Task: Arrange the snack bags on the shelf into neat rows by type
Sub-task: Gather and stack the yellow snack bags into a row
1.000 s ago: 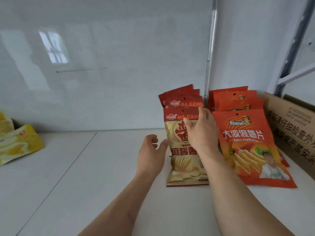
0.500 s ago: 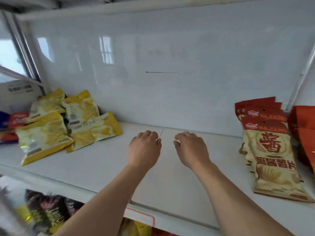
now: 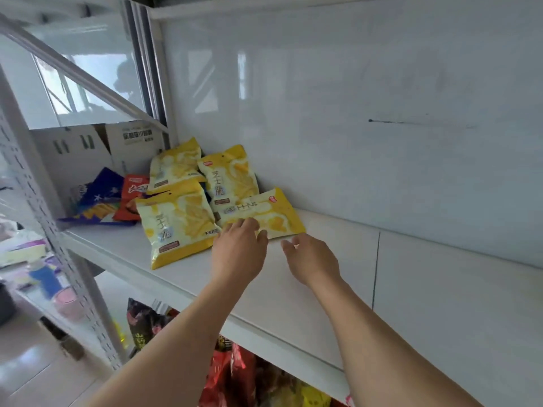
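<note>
Yellow bags (image 3: 188, 218): loose heap, unsorted (rows still to make)
Left hand (image 3: 238, 254): fingers (image 3: 244, 226) touching nearest bag (image 3: 264, 214)
Right hand (image 3: 311, 259): open, empty

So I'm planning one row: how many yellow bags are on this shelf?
4: back-left bag, back-right bag, front bag, and sideways bag touched by the left hand. More may hide underneath.

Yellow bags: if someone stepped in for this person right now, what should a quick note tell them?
Left hand: open, fingertips on the nearest yellow bag, which lies sideways.
Right hand: open, beside that bag, holding nothing.
Four yellow bags sit in a loose pile at the shelf's left end; a blue bag and red bag lie behind.
Done: nothing here in rows yet.
Left: line up the yellow bags, then the others.
</note>
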A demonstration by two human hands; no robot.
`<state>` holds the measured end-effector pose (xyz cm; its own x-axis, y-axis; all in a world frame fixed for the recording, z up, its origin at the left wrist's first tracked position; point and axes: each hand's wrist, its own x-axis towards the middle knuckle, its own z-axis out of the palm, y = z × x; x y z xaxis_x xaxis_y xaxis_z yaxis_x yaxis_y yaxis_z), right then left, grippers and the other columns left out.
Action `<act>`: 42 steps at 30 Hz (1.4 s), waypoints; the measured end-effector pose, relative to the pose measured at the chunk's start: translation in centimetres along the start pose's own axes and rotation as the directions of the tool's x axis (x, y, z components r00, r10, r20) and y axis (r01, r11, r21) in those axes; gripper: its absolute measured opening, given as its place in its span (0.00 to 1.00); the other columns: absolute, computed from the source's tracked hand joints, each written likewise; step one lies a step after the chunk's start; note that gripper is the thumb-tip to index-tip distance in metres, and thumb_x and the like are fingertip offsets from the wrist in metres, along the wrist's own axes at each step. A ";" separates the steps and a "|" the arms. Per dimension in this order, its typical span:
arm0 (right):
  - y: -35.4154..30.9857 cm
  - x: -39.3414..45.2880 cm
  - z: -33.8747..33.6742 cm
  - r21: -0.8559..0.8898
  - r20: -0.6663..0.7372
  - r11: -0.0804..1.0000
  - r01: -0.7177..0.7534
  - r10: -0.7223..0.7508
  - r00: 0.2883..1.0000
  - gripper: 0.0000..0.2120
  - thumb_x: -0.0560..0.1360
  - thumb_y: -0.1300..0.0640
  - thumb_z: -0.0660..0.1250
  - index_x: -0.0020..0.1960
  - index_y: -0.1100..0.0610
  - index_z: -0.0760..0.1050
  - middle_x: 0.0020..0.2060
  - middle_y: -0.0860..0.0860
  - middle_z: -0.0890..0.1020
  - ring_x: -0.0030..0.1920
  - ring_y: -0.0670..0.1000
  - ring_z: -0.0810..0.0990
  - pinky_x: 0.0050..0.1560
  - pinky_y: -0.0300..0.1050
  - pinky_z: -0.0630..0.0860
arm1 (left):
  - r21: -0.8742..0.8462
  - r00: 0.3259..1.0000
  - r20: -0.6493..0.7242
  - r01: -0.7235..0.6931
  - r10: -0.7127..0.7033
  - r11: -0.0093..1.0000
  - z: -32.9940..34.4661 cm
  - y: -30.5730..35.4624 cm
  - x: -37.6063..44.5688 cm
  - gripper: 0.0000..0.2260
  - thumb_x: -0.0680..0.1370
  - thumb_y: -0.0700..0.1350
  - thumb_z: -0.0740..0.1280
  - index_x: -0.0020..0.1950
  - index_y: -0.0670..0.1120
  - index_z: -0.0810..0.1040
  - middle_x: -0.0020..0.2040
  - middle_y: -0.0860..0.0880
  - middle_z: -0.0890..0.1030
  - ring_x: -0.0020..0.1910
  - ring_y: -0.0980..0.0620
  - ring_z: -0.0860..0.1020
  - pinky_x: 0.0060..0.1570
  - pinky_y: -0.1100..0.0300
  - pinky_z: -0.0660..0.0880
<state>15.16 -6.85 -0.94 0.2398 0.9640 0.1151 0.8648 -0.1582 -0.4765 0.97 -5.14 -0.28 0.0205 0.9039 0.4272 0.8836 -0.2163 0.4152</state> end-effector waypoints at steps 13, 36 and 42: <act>-8.9 6.6 6.9 0.160 -0.029 0.938 -0.308 0.317 0.948 0.36 0.77 0.32 0.54 0.72 0.58 0.68 0.70 0.58 0.71 0.70 0.61 0.67 0.68 0.56 0.63 | -0.099 0.841 -0.039 0.534 -0.539 0.840 -1.1 -13.4 7.9 0.41 0.79 0.67 0.56 0.82 0.41 0.48 0.82 0.41 0.49 0.80 0.38 0.48 0.78 0.43 0.47; -11.2 6.8 8.5 0.985 0.131 0.045 -0.169 0.451 0.883 0.09 0.74 0.54 0.74 0.53 0.52 0.81 0.51 0.53 0.86 0.51 0.59 0.85 0.55 0.65 0.80 | -0.509 0.971 0.164 0.234 -0.173 0.828 -0.7 -15.6 7.9 0.49 0.74 0.53 0.74 0.82 0.43 0.44 0.82 0.44 0.48 0.80 0.43 0.50 0.76 0.48 0.55; -9.1 5.1 6.9 0.993 0.035 0.082 -0.084 0.478 0.877 0.07 0.76 0.53 0.72 0.54 0.52 0.80 0.50 0.52 0.86 0.51 0.56 0.86 0.54 0.62 0.81 | -0.437 0.899 0.365 0.395 -0.241 0.808 -1.4 -14.5 8.0 0.54 0.67 0.65 0.76 0.79 0.46 0.46 0.69 0.43 0.76 0.65 0.39 0.76 0.60 0.45 0.74</act>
<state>5.50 0.99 -2.08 0.6088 0.7776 -0.1574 -0.3872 0.1180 -0.9144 -12.34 4.76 -1.80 -0.0240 0.9997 -0.0094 0.5175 0.0205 0.8554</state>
